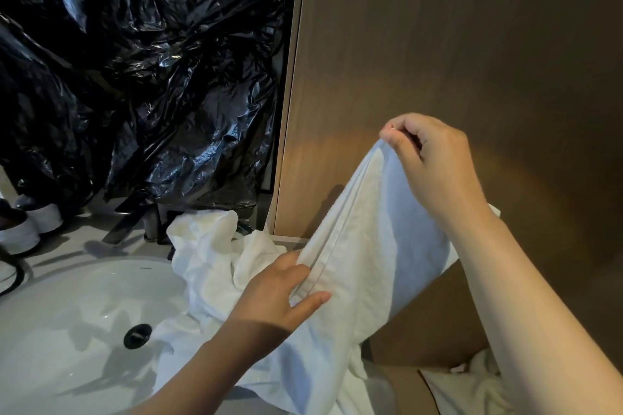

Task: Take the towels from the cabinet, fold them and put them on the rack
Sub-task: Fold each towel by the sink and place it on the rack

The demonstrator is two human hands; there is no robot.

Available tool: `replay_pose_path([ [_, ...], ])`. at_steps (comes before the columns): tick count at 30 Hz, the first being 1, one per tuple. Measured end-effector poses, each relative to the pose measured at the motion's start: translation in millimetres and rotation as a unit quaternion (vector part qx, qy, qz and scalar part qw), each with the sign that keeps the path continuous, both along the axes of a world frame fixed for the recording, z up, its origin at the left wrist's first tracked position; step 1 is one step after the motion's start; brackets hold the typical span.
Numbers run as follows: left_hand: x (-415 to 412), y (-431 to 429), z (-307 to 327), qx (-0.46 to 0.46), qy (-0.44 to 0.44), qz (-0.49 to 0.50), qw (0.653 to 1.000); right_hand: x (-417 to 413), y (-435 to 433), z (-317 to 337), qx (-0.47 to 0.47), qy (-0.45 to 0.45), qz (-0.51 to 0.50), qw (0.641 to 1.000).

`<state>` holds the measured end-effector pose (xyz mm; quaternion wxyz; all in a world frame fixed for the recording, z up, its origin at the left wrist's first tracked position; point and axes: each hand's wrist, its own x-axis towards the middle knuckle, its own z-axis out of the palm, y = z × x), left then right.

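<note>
**Towel held up by its edge over the counter**

The right hand point(435, 158) pinches the top corner of a white towel point(364, 246), lifted in front of the wooden panel point(472, 44). Lower down, the left hand point(283, 293) grips the same towel's hemmed edge between thumb and fingers. The cloth hangs down between both hands to the counter's edge. A crumpled towel point(209, 246) lies beside the white sink point(67, 313), below the black plastic sheeting point(135, 61).

Brown wood panel point(472, 44) right; crumpled black plastic sheeting point(135, 61) left; white sink point(50, 330) below.
</note>
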<state>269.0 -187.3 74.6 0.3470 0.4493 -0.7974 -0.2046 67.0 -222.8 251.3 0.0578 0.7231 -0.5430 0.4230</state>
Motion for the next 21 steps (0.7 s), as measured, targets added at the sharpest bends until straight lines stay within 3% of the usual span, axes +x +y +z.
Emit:
replay_pose_path([
  [5, -1.5, -6.4, -17.4, -0.003, -0.039, 0.056, 0.998, -6.1, -3.8, -6.5, 0.016, -0.012, -0.012, 1.0],
  [13, 45.1, -13.3, 41.2, 0.017, 0.067, 0.006, 0.998, -38.9, 3.3, -7.5, 0.002, -0.071, -0.014, 0.997],
  [17, 63.2, -34.7, 31.9, 0.101, -0.051, -0.063, 0.992, -42.6, -7.5, -53.4, 0.057, -0.072, -0.034, 0.995],
  [19, 59.3, -39.8, -1.8, 0.115, -0.142, -0.053, 0.982, -40.2, -9.2, -92.8, 0.108, -0.087, -0.046, 0.989],
  [21, 57.5, -34.6, -44.0, 0.116, -0.151, -0.027, 0.981, -38.4, -4.4, -132.9, 0.156, -0.081, -0.054, 0.983],
])
